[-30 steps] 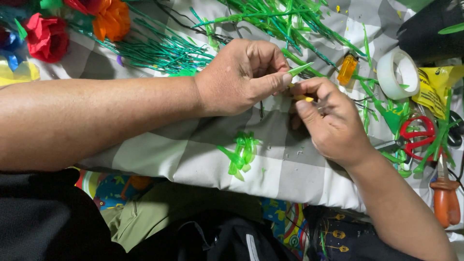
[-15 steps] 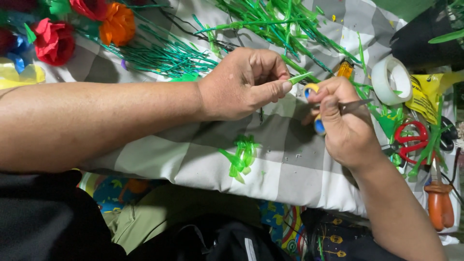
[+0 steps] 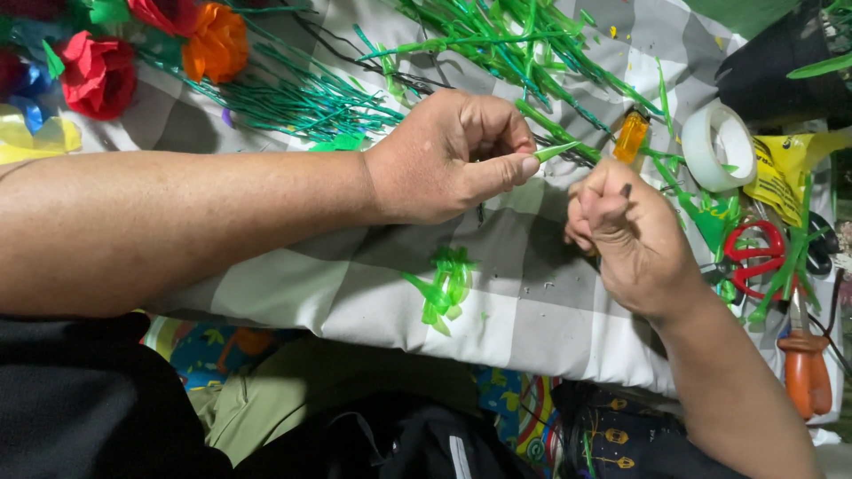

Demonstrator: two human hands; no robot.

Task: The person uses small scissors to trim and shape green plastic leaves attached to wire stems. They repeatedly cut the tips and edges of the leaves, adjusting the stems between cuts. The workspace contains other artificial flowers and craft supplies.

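My left hand (image 3: pixel 444 160) reaches in from the left and pinches a short pointed green strip (image 3: pixel 557 151) between thumb and forefinger. My right hand (image 3: pixel 626 235) is a fist just right of the strip, a small gap away from it. It is closed on a thin dark tool (image 3: pixel 626 189); only the tip shows above the knuckles. Both hands hover over a grey and white checked cloth (image 3: pixel 532 310). A small heap of green cut scraps (image 3: pixel 448 284) lies on the cloth below them.
A pile of green stems (image 3: pixel 497 44) lies behind the hands. Red (image 3: pixel 98 71) and orange (image 3: pixel 213 40) paper flowers sit far left. On the right are an orange lighter (image 3: pixel 632 135), a tape roll (image 3: pixel 717 146), red scissors (image 3: pixel 754 257) and an orange-handled tool (image 3: pixel 806 372).
My right hand has drawn back from the left hand's fingertips and curled into a fist. The yellow and blue piece seen at its fingers earlier is hidden. My left hand keeps its pinch.
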